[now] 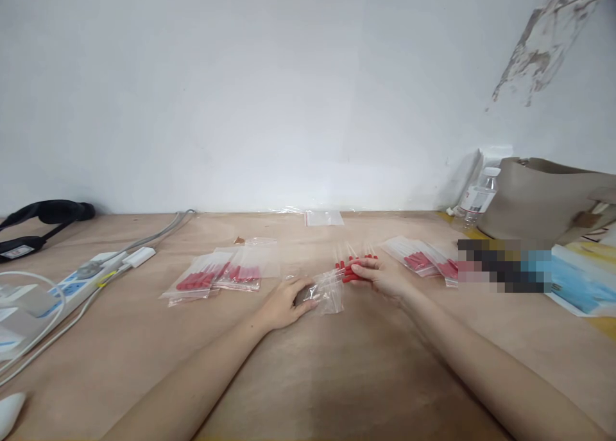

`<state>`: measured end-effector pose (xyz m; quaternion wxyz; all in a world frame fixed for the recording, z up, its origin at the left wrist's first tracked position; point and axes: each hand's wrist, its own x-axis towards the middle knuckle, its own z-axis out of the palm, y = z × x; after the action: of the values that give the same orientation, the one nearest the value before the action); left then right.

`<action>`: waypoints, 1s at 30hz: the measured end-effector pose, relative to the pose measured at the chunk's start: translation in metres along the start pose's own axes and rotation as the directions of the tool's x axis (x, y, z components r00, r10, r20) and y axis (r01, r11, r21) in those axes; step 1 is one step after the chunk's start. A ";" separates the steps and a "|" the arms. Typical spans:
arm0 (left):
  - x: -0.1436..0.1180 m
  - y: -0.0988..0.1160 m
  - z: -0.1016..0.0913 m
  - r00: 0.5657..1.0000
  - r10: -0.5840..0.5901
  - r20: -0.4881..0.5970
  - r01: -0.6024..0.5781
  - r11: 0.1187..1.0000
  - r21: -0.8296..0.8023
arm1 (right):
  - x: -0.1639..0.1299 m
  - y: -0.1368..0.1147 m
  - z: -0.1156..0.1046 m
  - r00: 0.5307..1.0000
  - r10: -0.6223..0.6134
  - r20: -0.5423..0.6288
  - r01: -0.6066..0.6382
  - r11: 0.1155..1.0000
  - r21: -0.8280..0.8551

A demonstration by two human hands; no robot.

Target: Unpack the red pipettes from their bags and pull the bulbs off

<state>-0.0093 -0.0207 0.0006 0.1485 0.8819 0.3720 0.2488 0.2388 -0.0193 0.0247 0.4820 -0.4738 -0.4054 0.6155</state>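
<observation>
Left hand [283,303] rests on the surface [337,377], fingers clamped on the near edge of a clear bag [330,292]. Right hand [382,275] sits just beside it, fingers closed around a bundle of red pieces [353,269] at the bag's mouth. Filled bags [216,277] lie to the left, more [423,261] to the right. Risk: the bag is thin and slack; if its mouth folds shut, pieces could catch on the edge and scatter. A loose bundle could also shed a piece onto the surface.
</observation>
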 end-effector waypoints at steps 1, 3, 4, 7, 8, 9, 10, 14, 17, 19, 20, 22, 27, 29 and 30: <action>0.000 0.000 0.000 1.000 -0.002 0.003 0.002 1.000 -0.005 | -0.001 -0.011 -0.009 0.999 -0.019 0.036 0.021 0.998 -0.064; 0.000 0.001 -0.001 1.000 -0.005 0.008 0.005 1.000 -0.013 | -0.003 -0.034 -0.029 0.994 -0.109 0.030 0.112 0.978 -0.177; 0.000 0.001 -0.001 1.000 -0.005 0.009 0.005 1.000 -0.014 | -0.004 -0.044 -0.039 0.983 -0.181 -0.003 0.177 0.963 -0.205; 0.001 0.002 -0.001 1.000 -0.003 0.010 0.003 1.000 -0.015 | -0.001 -0.059 -0.060 0.877 -0.455 -0.151 0.393 0.863 -0.318; 0.001 0.001 -0.001 1.000 -0.001 0.009 0.001 1.000 -0.018 | 0.002 -0.057 -0.064 0.813 -0.551 -0.187 0.456 0.803 -0.384; 0.001 0.001 -0.001 1.000 0.002 0.008 -0.002 1.000 -0.020 | 0.006 -0.052 -0.065 0.741 -0.640 -0.204 0.502 0.730 -0.464; 0.001 0.001 -0.001 1.000 0.002 0.005 -0.002 1.000 -0.021 | 0.011 -0.045 -0.064 0.668 -0.717 -0.199 0.529 0.646 -0.551; 0.001 0.001 -0.001 1.000 -0.004 0.008 0.005 1.000 -0.022 | 0.034 -0.006 -0.053 0.538 -0.841 0.049 0.507 0.277 -0.816; 0.001 0.001 -0.002 1.000 0.005 0.014 -0.005 1.000 -0.025 | 0.043 0.014 -0.046 0.587 -0.771 0.247 0.483 0.089 -0.871; 0.001 0.002 -0.002 1.000 0.008 0.013 -0.008 1.000 -0.025 | 0.044 0.018 -0.044 0.634 -0.706 0.316 0.459 0.014 -0.888; 0.001 0.002 -0.002 1.000 0.005 0.013 -0.005 1.000 -0.024 | 0.042 0.019 -0.042 0.654 -0.677 0.337 0.448 -0.012 -0.894; 0.001 0.002 -0.002 1.000 -0.005 0.015 0.005 1.000 -0.022 | 0.037 0.018 -0.039 0.685 -0.636 0.355 0.427 -0.045 -0.903; 0.001 0.000 0.000 1.000 -0.013 0.009 0.013 1.000 -0.009 | 0.026 0.017 -0.033 0.698 -0.597 0.395 0.415 -0.112 -0.903; 0.001 -0.001 0.000 1.000 -0.011 0.007 0.011 1.000 -0.005 | 0.026 0.018 -0.033 0.675 -0.628 0.387 0.406 -0.121 -0.906; 0.001 -0.001 0.000 1.000 -0.011 0.008 0.011 1.000 -0.006 | 0.027 0.018 -0.033 0.659 -0.658 0.365 0.392 -0.114 -0.913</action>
<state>-0.0094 -0.0196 0.0002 0.1540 0.8803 0.3756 0.2456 0.2644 0.0049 -0.0049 0.3067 -0.5183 -0.7928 -0.0934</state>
